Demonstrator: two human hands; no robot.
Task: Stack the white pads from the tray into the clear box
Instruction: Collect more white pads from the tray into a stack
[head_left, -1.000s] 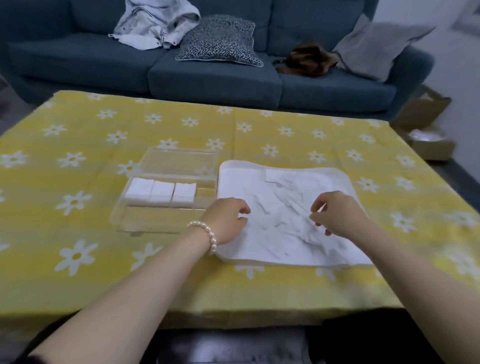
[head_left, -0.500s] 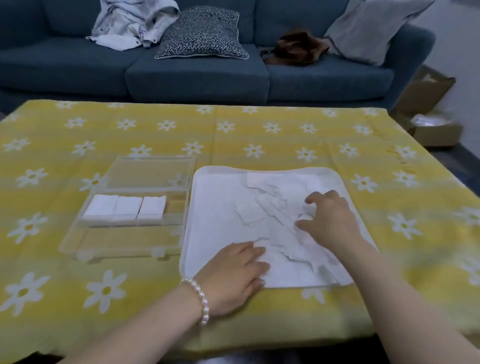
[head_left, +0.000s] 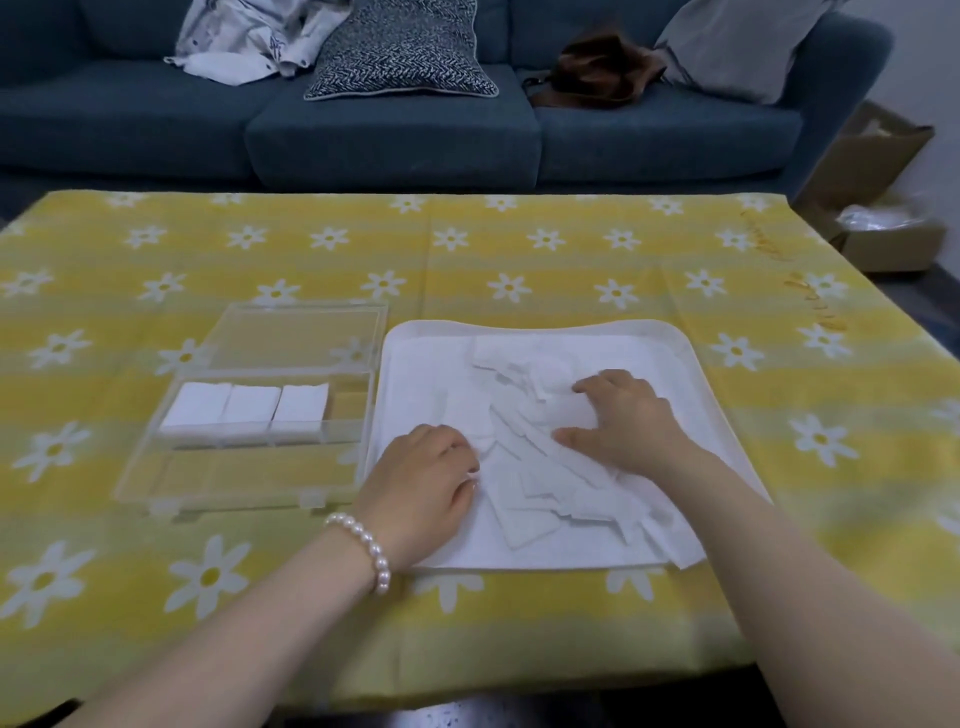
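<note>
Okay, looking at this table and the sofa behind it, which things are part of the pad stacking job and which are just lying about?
Part of the job:
white pads
tray
clear box
left hand
right hand

Just lying about:
patterned cushion
crumpled clothes
brown bag
grey cushion
cardboard box

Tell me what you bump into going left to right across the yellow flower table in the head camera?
clear box with three stacks of white pads → left hand → loose white pads in the white tray → right hand → cardboard box beside the table.
</note>
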